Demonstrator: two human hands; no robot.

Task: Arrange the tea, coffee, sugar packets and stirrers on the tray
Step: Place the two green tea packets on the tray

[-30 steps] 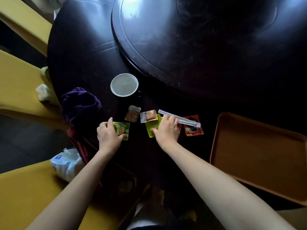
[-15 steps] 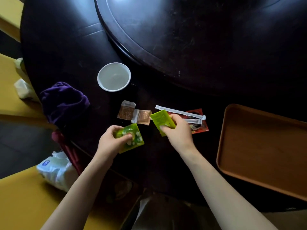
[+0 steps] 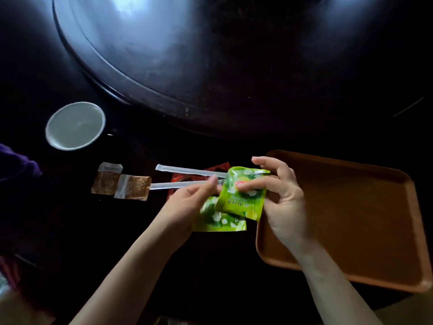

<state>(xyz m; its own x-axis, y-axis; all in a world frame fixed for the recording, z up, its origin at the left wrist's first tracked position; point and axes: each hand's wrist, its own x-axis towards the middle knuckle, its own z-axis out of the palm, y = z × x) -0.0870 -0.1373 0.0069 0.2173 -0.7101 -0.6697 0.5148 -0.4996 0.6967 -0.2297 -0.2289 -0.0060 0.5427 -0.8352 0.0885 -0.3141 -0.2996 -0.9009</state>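
Two green tea packets are held together above the dark table, just left of the brown tray (image 3: 365, 221). My right hand (image 3: 283, 202) grips the upper tea packet (image 3: 241, 198), thumb on its face. My left hand (image 3: 185, 209) holds the lower tea packet (image 3: 218, 219), partly under the upper one. On the table behind lie two brown sugar packets (image 3: 121, 184), two white wrapped stirrers (image 3: 187, 171), and a red coffee packet (image 3: 180, 181) mostly hidden under the stirrers and my hands. The tray holds nothing.
A white cup (image 3: 75, 125) stands at the left. A purple cloth (image 3: 14, 170) lies at the left edge. A large dark turntable (image 3: 210, 55) fills the table's middle behind the packets.
Both hands lifted the green tea packets off the table and carried them right, toward the tray's left edge. The two packets now overlap. The view shifted right.
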